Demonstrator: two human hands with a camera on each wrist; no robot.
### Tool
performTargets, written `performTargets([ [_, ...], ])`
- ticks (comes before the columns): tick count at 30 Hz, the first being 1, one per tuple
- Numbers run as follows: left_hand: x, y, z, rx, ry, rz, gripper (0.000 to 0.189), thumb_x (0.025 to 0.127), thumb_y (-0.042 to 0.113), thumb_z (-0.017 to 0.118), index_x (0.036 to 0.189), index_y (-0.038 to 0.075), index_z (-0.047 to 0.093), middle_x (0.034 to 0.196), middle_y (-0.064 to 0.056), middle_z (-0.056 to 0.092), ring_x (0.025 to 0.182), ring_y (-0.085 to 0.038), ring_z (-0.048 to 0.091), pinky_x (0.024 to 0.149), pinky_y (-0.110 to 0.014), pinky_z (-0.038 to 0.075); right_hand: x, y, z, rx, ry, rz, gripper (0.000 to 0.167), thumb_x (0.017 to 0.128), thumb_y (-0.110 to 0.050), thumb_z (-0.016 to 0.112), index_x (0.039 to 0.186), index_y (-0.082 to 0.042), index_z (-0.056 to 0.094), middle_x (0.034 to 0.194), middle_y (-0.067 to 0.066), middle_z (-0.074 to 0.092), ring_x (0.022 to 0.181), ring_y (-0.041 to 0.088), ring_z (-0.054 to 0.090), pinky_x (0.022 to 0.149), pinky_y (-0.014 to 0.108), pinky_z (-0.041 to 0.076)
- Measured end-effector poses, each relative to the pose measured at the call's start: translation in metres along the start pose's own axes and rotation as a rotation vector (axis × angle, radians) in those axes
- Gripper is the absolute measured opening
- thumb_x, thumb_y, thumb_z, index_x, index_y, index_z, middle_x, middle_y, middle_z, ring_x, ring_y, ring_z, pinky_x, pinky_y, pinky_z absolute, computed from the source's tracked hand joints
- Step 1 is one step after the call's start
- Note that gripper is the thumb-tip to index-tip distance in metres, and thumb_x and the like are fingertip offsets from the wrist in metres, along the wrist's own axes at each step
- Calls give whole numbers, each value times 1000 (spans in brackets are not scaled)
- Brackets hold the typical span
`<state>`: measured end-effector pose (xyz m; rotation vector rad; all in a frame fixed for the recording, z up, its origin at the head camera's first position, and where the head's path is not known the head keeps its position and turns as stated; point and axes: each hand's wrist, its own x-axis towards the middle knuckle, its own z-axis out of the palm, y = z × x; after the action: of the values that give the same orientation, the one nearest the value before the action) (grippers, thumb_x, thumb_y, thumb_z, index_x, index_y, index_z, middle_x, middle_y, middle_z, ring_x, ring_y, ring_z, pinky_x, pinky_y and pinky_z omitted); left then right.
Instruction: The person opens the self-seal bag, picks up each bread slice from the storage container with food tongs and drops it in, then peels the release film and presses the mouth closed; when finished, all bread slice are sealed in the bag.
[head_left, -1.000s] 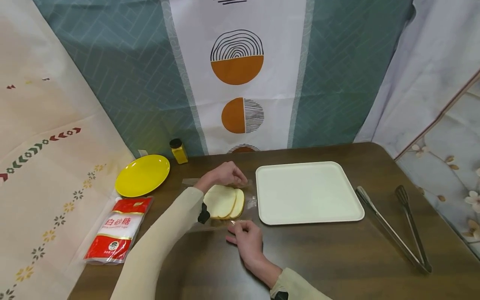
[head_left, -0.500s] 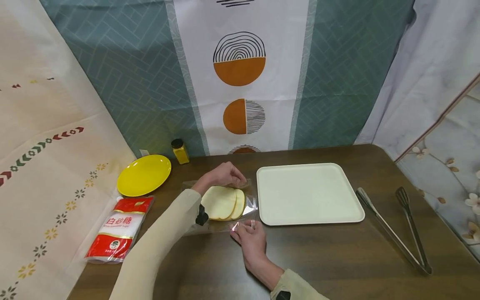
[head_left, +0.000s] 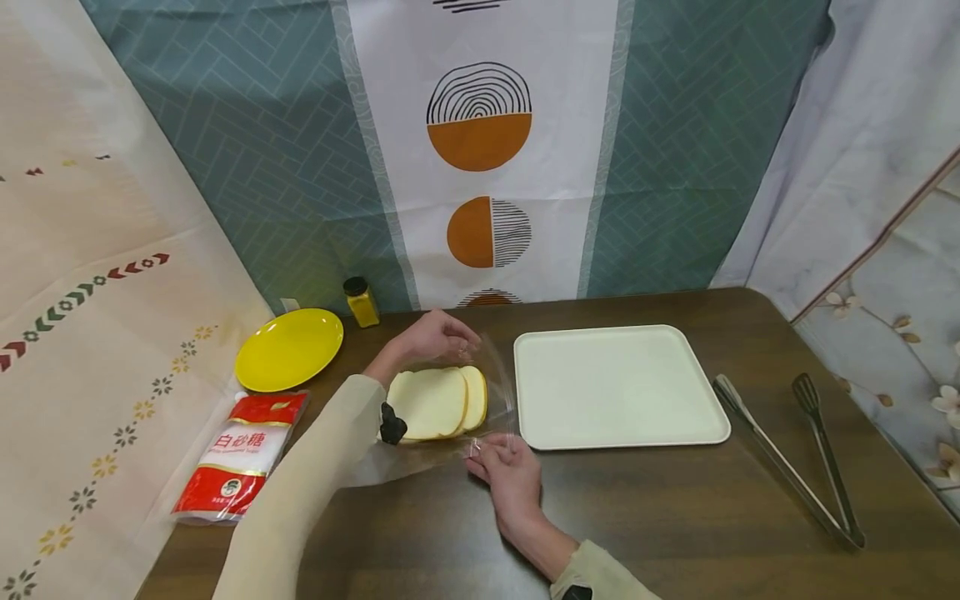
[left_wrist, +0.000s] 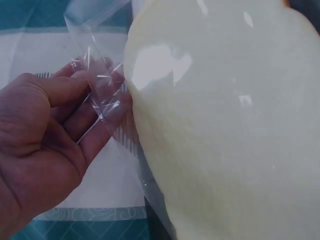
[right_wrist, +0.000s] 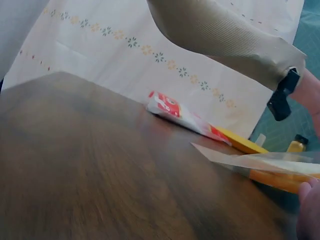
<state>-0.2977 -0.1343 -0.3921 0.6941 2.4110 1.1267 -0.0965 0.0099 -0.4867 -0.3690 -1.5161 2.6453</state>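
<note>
Slices of bread (head_left: 429, 403) with a brown crust lie overlapped inside a clear plastic bag (head_left: 500, 379). My left hand (head_left: 435, 335) pinches the bag's far edge between thumb and fingers; in the left wrist view the crinkled film (left_wrist: 102, 92) shows between the fingers, beside the pale face of a slice (left_wrist: 215, 120). At the near edge my right hand (head_left: 512, 475) pinches the film with thumb and fingertips. In the right wrist view only part of that hand (right_wrist: 310, 210) shows, and the bag appears raised off the table at its left end.
A white tray (head_left: 618, 387) lies right of the bag, with metal tongs (head_left: 787, 467) beyond it. On the left are a yellow plate (head_left: 288, 350), a red and white sugar packet (head_left: 243, 454) and a yellow bottle with a black cap (head_left: 362, 303).
Both hands hold the bag and have lifted it slightly, with the bread shifting left inside the view. The left hand moved left and away; the right hand moved slightly right.
</note>
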Motion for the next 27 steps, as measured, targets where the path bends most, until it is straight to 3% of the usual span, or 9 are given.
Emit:
performTargets([
  [6, -18, -2, -15, -131, 46, 28, 24, 100, 0, 57, 120, -6, 69, 111, -16, 72, 96, -26, 72, 81, -39, 58, 3, -12, -8, -97, -48, -109, 11, 91, 10, 63, 99, 12, 56, 97, 32, 69, 82, 33, 73, 72, 39, 60],
  [16, -57, 1, -34, -308, 200, 81, 27, 101, 0, 57, 125, -8, 65, 114, -22, 70, 96, -31, 72, 80, -40, 58, 16, -55, -22, -295, -113, -337, 10, 91, 10, 63, 100, 13, 60, 92, 25, 72, 75, 18, 72, 66, 33, 60],
  [27, -108, 18, -22, -412, 384, 155, 30, 101, 3, 58, 129, -7, 62, 121, -19, 68, 102, -27, 71, 89, -39, 54, 19, -116, -26, -489, -183, -537, 7, 92, 7, 66, 99, 6, 66, 94, 19, 74, 77, 28, 73, 63, 28, 58],
])
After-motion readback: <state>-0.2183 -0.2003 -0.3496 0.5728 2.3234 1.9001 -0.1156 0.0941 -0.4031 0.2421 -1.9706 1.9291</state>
